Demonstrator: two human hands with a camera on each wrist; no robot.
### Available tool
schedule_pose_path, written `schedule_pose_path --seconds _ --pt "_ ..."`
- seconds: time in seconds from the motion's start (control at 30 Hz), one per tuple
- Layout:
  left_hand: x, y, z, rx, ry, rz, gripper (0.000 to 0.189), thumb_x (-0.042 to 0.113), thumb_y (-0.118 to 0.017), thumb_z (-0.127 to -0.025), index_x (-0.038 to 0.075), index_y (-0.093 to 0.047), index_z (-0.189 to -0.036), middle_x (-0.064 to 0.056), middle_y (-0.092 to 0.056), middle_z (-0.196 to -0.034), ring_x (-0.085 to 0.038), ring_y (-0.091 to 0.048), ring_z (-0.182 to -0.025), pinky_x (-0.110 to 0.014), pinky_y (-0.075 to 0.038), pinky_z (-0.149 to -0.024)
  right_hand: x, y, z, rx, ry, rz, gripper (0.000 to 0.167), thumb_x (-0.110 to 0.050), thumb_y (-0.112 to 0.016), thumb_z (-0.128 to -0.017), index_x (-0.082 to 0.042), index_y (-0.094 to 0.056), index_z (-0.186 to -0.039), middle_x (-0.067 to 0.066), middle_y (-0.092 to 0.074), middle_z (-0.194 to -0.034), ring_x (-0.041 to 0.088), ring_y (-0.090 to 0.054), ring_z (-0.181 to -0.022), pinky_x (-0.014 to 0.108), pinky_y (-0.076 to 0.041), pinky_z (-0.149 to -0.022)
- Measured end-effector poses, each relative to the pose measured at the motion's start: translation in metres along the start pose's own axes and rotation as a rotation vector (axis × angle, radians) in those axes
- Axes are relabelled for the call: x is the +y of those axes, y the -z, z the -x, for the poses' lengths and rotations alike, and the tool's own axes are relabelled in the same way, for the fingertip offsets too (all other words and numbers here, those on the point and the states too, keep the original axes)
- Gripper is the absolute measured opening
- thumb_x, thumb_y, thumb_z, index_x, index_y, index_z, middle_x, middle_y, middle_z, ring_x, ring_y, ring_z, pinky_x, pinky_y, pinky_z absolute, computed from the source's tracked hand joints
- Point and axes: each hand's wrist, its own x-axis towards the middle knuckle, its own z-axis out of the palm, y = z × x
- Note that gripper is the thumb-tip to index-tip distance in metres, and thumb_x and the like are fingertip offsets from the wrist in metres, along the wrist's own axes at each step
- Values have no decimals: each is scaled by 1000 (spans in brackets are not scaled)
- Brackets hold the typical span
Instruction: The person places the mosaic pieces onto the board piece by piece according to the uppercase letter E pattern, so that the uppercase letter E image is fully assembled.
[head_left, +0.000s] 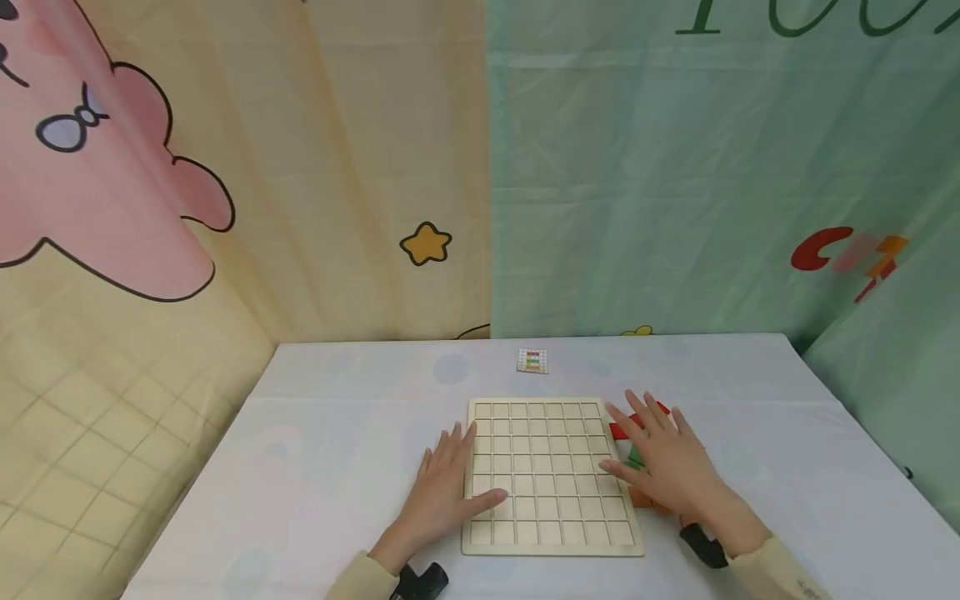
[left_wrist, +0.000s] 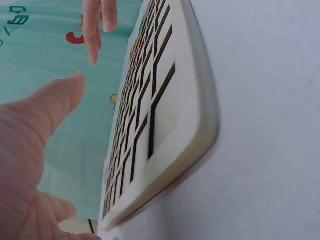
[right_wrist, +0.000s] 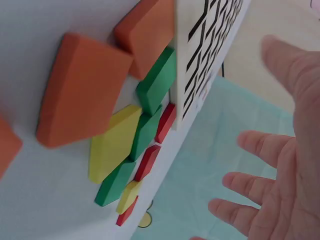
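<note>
A pale wooden grid board (head_left: 555, 546) with rows of square cells lies flat on the white table. My left hand (head_left: 442, 492) is at its left edge, fingers spread, with the thumb over the lower left cells. It holds nothing. Over the board's right edge hovers my right hand (head_left: 667, 462), its fingers spread and nothing in its grasp. Below it, partly hidden in the head view, are flat square blocks: orange blocks (right_wrist: 82, 92), green blocks (right_wrist: 157, 80), a yellow block (right_wrist: 115, 145) and red blocks (right_wrist: 147, 162). In the right wrist view they lie loose beside the board.
A small card (head_left: 532, 361) printed with a coloured grid pattern lies behind the board, toward the table's far edge. The white table (head_left: 315, 467) meets patterned curtains (head_left: 637, 208) at the back and sides.
</note>
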Motion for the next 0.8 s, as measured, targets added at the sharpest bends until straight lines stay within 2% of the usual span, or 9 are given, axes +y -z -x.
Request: schedule_pose_path --seconds 0.03,0.1,0.2,0.27,0.4,0.5,0.57,0.7,0.8 --pt "-2 -3 2 -10 34 52 102 60 -66 -79 1 -22 -150 -24 -19 -152 -42 -10 -139 -62 -7 -108 3 0 0 16 5 0 79 -62 -57 -84 -11 -44 -143 20 -32 -148 40 -28 -135 64 -25 -101" --pt "-7 -9 5 -20 63 128 105 57 -70 -77 -4 -22 -148 -26 -22 -150 -43 -10 -139 -60 -4 -109 8 -2 -2 46 17 -11 69 -49 -66 -85 -6 -51 -136 22 -42 -140 40 -40 -126 61 -36 -95" --pt "-13 -16 8 -21 51 183 107 54 -75 -74 -6 -24 -146 -25 -24 -150 -41 -10 -140 -57 1 -109 13 -5 -7 64 24 -27 53 -33 -74 -83 -2 -60 -124 20 -54 -124 37 -54 -108 53 -48 -80" --pt "-16 -19 10 -25 27 200 108 53 -77 -71 -4 -27 -146 -24 -23 -151 -40 -8 -140 -56 3 -109 16 -7 -11 55 12 -43 46 -26 -75 -82 -2 -64 -118 18 -57 -113 32 -58 -96 46 -51 -70" --pt "-18 -21 13 -25 -24 140 112 59 -78 -64 0 -32 -146 -24 -22 -151 -40 -10 -140 -56 1 -109 19 -13 -19 35 2 -56 34 -20 -78 -79 -4 -70 -109 10 -56 -97 22 -52 -78 32 -47 -58" --pt "-20 -21 14 -18 -50 82 112 62 -77 -63 1 -33 -146 -23 -22 -151 -40 -11 -140 -57 -3 -110 21 -16 -24 32 4 -62 27 -17 -79 -78 -5 -72 -102 6 -53 -90 19 -47 -74 29 -44 -56" --pt "-21 -22 14 -16 -60 46 111 64 -75 -65 2 -32 -147 -22 -22 -152 -39 -12 -140 -56 -5 -110 22 -18 -26 25 -14 -94 23 -14 -79 -78 -5 -71 -98 5 -52 -87 19 -47 -74 31 -45 -59" --pt "-20 -24 15 -6 -75 -21 109 67 -71 -67 4 -32 -147 -20 -23 -152 -39 -14 -140 -56 -8 -110 23 -16 -30 -23 -105 -265 19 -7 -77 -78 -5 -64 -91 3 -51 -85 20 -48 -76 35 -47 -65" --pt "-18 -24 16 -2 -74 -59 108 68 -69 -68 5 -33 -148 -18 -23 -153 -37 -14 -140 -55 -8 -110 24 -13 -32 -41 -156 -386 19 -3 -76 -79 -7 -59 -87 0 -53 -80 17 -48 -72 34 -46 -63"
